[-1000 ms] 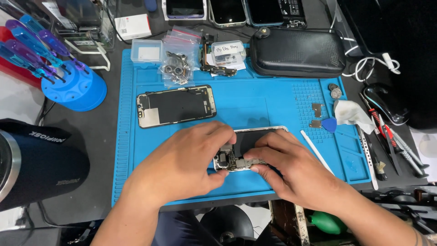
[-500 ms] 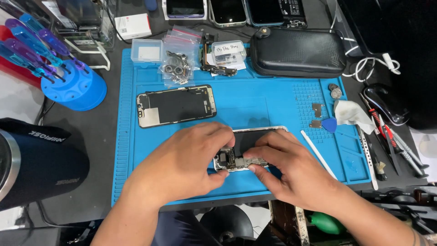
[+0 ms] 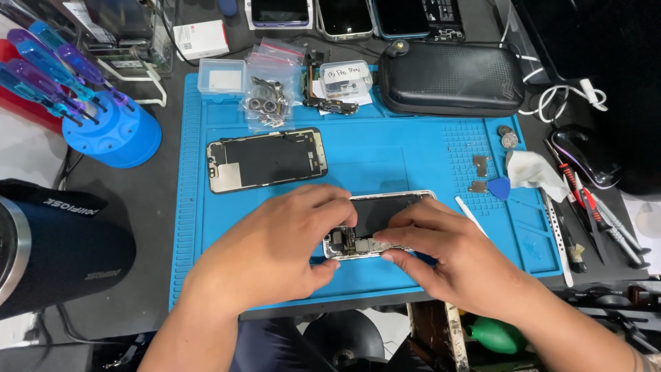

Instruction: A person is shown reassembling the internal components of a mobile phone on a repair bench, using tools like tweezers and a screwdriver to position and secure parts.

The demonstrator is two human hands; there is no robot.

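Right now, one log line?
left hand | right hand | both gripping opened silver-framed phone | blue rubber mat

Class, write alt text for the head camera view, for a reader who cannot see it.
Two bare hands, the left hand and the right hand, grip an opened phone on a blue work mat, fingers on its exposed inner parts. A detached screen panel lies on the mat beyond it, with a blue screwdriver stand to the left and a black zip case behind.

Phone repair workbench: blue silicone mat (image 3: pixel 427 148), screwdriver stand (image 3: pixel 110 131), detached screen (image 3: pixel 265 160), loose parts.
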